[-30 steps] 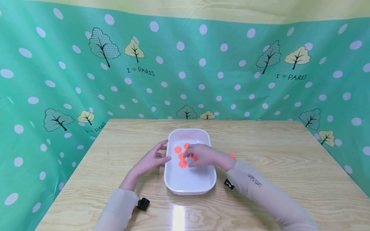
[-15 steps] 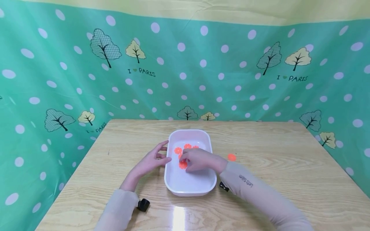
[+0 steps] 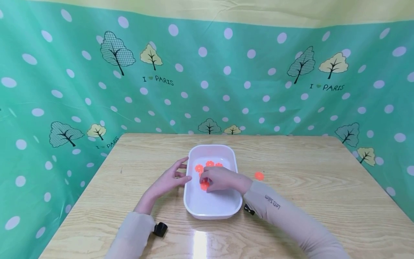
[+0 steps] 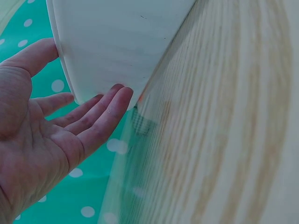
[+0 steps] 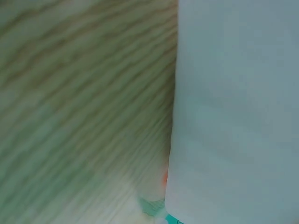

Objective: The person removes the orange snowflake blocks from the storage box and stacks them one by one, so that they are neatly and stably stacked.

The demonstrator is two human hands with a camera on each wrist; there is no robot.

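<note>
A white tray (image 3: 212, 217) holds several orange flower-shaped pieces (image 3: 199, 168) in its far half. At its left side my left hand (image 3: 167, 182) rests with relaxed, spread fingers. In the left wrist view the fingertips of that hand (image 4: 56, 116) touch the outer wall of the tray (image 4: 117, 42). My right hand (image 3: 221, 178) reaches over the right rim, its thumb and fingers curled round an orange piece (image 3: 205, 185) on the tray floor; the palm hides part of the group. The right wrist view shows the tray's outer side (image 5: 233, 112), not the hand.
Another orange piece (image 3: 259, 176) lies on the wooden table (image 3: 310, 162), right of the tray. Black devices sit at the left wrist (image 3: 160, 229) and right wrist (image 3: 249, 209). A green dotted curtain (image 3: 181, 79) hangs behind the table.
My right hand has moved slightly left and nearer within the tray, its fingers closing round a piece; its arm uncovered the piece on the table. The left hand stays in place.
</note>
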